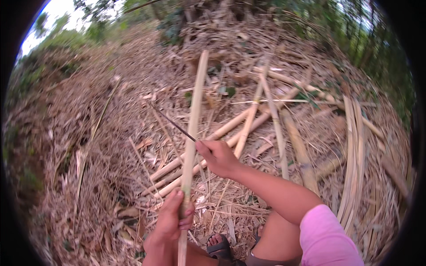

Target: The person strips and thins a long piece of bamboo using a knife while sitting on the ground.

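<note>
The left hand (171,217) is wrapping closed around the lower part of a long pale bamboo stick (194,119), fingers curled over it and thumb pressing from the side, holding it upright so that it is rising away from the person toward the trees. The right hand (218,157) is clenching the handle of a thin dark blade (173,123), fist shut, with the blade lying against the stick's right edge a little above the left hand and its tip pointing up and to the left. The stick is standing between the two hands, its foot dropping out of sight by the person's sandalled feet (218,247). To my eye the blade is working along the stick's side, and doing that well is calling for a firm, unmoving left grip, a shallow angle on the blade, and strokes going away from the lower hand, since those fingers are sitting right under the cutting line. Beyond the hands, a loose heap of cut bamboo poles (248,124) is lying crossed on the ground, and a bundle of thin split strips (353,159) is curving along the right. Dry leaves and husks (88,146) are covering the ground all about, with green brush standing at the far edge.
</note>
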A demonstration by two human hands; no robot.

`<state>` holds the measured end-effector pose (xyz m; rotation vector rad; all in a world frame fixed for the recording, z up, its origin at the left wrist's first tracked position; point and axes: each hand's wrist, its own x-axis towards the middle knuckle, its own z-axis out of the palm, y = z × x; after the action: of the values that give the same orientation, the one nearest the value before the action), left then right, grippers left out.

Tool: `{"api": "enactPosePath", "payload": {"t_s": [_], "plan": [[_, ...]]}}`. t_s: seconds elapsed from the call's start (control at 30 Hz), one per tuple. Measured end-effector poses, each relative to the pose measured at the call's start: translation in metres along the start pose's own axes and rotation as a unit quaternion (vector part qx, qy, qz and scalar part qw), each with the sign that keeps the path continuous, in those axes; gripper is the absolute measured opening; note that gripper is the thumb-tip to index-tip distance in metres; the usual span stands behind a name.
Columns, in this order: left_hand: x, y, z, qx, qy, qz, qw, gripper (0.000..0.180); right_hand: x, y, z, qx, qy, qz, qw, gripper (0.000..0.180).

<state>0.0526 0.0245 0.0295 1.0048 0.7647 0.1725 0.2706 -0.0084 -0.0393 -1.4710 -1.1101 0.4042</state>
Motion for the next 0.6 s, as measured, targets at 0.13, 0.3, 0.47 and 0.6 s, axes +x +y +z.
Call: {"api": "enactPosePath", "payload": {"t_s": [0.13,0.3,0.47,0.6], "plan": [[-0.002,-0.015,-0.016,-0.061,-0.011,0.023,0.998,0.020,-0.025,-0.010,0.021,-0.127,-0.024,-0.149,0.980,0.057],[-0.005,-0.028,-0.032,-0.121,0.042,0.033,0.991,0.026,-0.048,-0.024,0.045,-0.230,-0.048,-0.273,0.933,0.059],[-0.009,-0.025,-0.025,-0.117,0.026,0.051,0.991,0.032,-0.048,-0.023,0.044,-0.242,-0.044,-0.318,0.916,0.061],[-0.010,-0.028,-0.026,-0.061,0.054,0.062,0.995,0.037,-0.035,-0.022,0.042,-0.292,-0.010,-0.347,0.891,0.062]]}}
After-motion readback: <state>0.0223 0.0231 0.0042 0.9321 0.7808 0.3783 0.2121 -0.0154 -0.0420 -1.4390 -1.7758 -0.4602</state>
